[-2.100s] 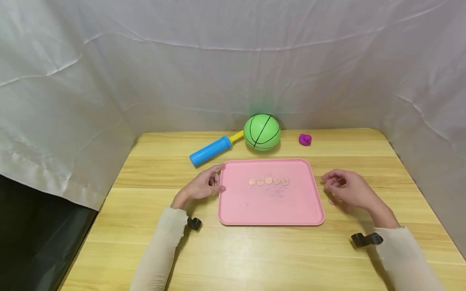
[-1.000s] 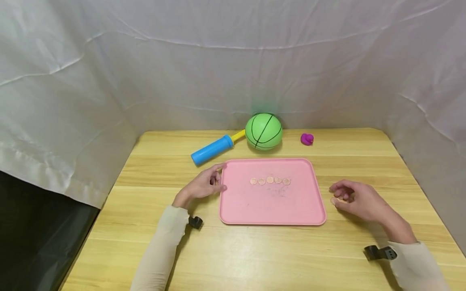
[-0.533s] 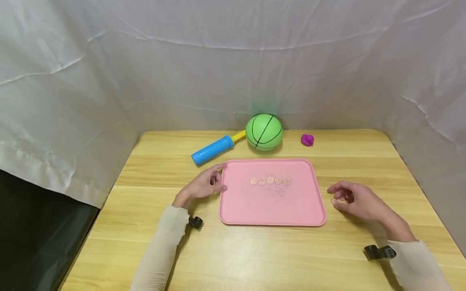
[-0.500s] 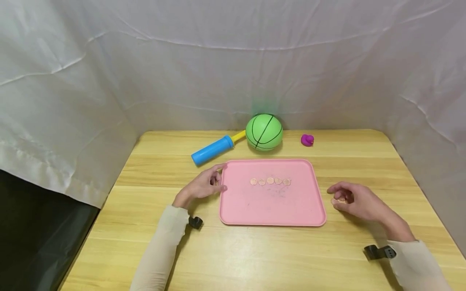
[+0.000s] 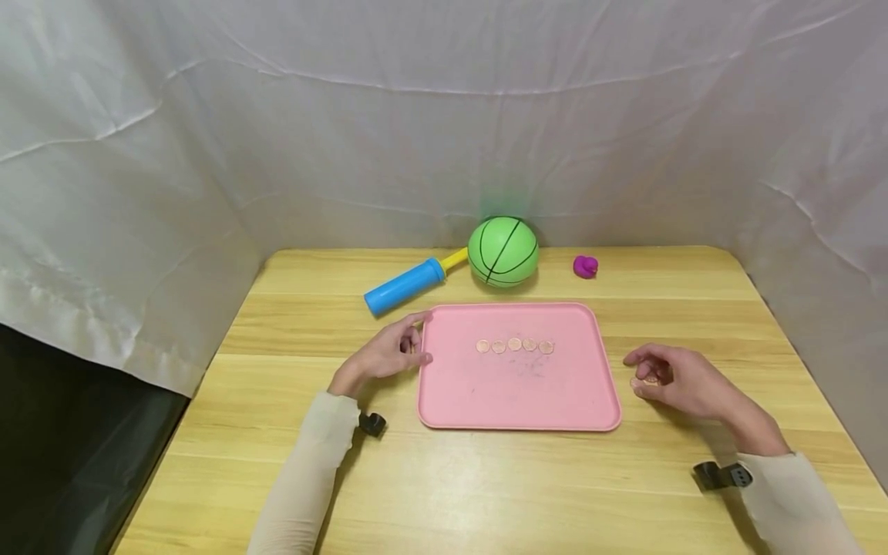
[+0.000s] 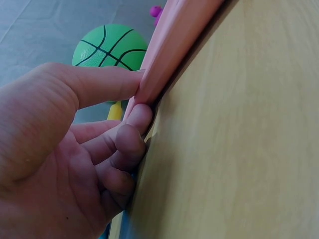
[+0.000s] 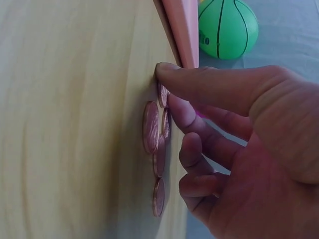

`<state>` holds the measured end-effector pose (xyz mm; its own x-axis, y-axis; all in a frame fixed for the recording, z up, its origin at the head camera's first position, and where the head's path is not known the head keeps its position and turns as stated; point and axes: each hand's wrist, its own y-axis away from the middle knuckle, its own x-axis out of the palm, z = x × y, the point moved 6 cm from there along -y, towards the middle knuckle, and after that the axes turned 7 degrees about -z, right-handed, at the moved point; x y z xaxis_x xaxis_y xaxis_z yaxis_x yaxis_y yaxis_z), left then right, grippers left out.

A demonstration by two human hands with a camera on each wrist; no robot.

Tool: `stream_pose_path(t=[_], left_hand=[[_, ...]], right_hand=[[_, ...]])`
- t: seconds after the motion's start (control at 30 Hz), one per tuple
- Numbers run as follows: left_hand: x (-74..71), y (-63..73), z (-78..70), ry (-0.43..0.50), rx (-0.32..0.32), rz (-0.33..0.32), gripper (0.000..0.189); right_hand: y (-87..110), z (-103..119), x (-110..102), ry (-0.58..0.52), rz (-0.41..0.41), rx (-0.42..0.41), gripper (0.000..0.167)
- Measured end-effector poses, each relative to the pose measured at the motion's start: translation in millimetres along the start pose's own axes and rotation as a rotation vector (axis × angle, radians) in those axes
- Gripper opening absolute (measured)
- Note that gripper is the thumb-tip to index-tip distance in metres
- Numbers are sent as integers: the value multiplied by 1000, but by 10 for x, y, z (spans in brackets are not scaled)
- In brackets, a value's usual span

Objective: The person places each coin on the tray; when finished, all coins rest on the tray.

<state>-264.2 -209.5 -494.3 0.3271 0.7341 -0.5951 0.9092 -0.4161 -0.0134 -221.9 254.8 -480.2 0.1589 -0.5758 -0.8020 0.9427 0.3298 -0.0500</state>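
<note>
Moved slightly away from tray [image 5: 513,401]: right hand [image 5: 683,383], at loose coins [image 7: 151,128] right of tray; cannot tell if pinching any. Gripping tray's left edge: left hand [image 5: 384,351]. On tray: 5 coins [image 5: 515,344].

Pink tray [image 5: 520,405], copper coins [image 5: 515,344]
Green ball [image 5: 509,243] with black lines; blue-and-yellow pump [image 5: 405,286]; purple duck [image 5: 586,267]; yellowish, wood-grained table [image 5: 444,493].

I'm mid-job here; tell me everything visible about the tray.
The tray is pink, plastic-looking, rectangular, low-rimmed and round-cornered, with faint dark smudges near its middle. It lies on the wooden table, long sides running left to right. Five coppery coins lie in a slightly uneven row on it. The left hand touches its left rim.
</note>
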Motion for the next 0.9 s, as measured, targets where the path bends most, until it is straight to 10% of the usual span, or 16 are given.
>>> stream_pose_path(t=[0.9], left_hand=[[-6, 2, -4, 21, 9, 2, 81]], right_hand=[[-79, 218, 5, -10, -9, -25, 11]])
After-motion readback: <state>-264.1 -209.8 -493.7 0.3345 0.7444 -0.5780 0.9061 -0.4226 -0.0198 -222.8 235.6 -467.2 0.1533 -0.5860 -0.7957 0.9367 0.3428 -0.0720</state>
